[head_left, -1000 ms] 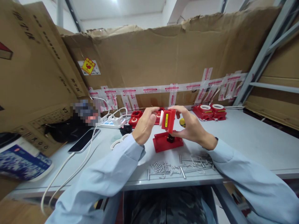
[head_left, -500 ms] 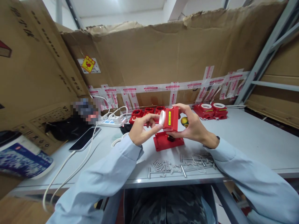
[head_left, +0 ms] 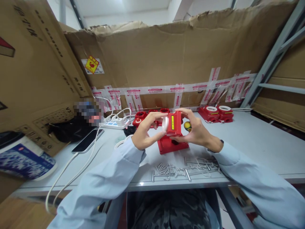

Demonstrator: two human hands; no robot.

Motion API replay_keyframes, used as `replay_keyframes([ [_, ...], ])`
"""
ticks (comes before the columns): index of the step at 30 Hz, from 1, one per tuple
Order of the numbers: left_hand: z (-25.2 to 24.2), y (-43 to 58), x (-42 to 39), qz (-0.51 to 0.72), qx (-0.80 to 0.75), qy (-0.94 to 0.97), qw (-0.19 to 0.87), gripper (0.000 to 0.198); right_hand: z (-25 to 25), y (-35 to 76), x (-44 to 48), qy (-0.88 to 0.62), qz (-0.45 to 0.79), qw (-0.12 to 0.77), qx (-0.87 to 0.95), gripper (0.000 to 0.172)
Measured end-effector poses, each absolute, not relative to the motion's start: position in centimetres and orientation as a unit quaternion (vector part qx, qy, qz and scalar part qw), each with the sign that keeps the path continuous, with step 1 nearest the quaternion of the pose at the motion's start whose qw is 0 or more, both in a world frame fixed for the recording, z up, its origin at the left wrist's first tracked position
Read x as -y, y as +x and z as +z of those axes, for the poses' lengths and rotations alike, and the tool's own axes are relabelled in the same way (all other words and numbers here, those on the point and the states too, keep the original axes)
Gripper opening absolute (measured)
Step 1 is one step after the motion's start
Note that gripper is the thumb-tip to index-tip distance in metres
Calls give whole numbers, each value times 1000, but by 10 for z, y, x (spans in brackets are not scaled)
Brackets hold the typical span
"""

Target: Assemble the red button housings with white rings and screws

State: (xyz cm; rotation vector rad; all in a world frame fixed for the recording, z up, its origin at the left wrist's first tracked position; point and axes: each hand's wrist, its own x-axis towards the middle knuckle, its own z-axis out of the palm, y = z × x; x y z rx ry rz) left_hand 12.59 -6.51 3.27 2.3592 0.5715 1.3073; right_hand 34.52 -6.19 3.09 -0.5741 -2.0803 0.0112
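Over the table, my right hand [head_left: 199,132] is closed on a red box-shaped housing [head_left: 177,127] with a yellow label, gripping it from the right side. The housing is tipped so that a white ring [head_left: 164,124] on its face points left. My left hand [head_left: 142,131] has thumb and fingers closed around that ring, which lies against the housing. Below them a flat red base [head_left: 166,147] with a dark part on it rests on the table. A round yellow-and-black object [head_left: 187,126] shows behind my right hand's fingers.
Small metal screws [head_left: 163,168] and T-shaped metal rods [head_left: 188,174] lie near the front edge. Several red housings [head_left: 140,115] stand behind my hands; two with white rings [head_left: 211,108] are at right. Leftward are loose white rings [head_left: 119,144], a power strip [head_left: 111,126], a phone [head_left: 87,142] and a tub [head_left: 26,159].
My left fingers have moved up and closed more fully around the white ring at the housing's face. The housing has turned slightly in my right hand. The camera view has shifted a little.
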Motion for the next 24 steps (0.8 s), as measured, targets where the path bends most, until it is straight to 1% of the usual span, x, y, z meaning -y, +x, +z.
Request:
replay_keyframes([
  [3,28,129,66,476,-265,797,263,38,28,345,61,-221,-31,463,858,77],
  [5,24,131,64,465,-300,780,292,31,27,345,60,-209,-50,452,866,76],
  [7,21,130,63,454,-318,782,284,33,26,345,60,-209,-54,446,868,77],
  [9,21,128,63,456,-297,800,254,32,25,345,60,-222,-43,447,866,78],
  [10,22,126,63,459,-273,812,234,35,26,345,60,-229,-33,447,864,79],
  [12,25,124,65,459,-213,842,186,53,27,346,60,-237,-10,453,860,80],
  [13,27,124,66,456,-187,855,162,58,28,346,61,-236,1,456,858,81],
  [16,29,122,65,456,-152,868,122,55,30,348,61,-225,26,458,859,84],
  [24,26,117,59,426,-203,855,217,55,29,351,60,-204,25,440,874,85],
])
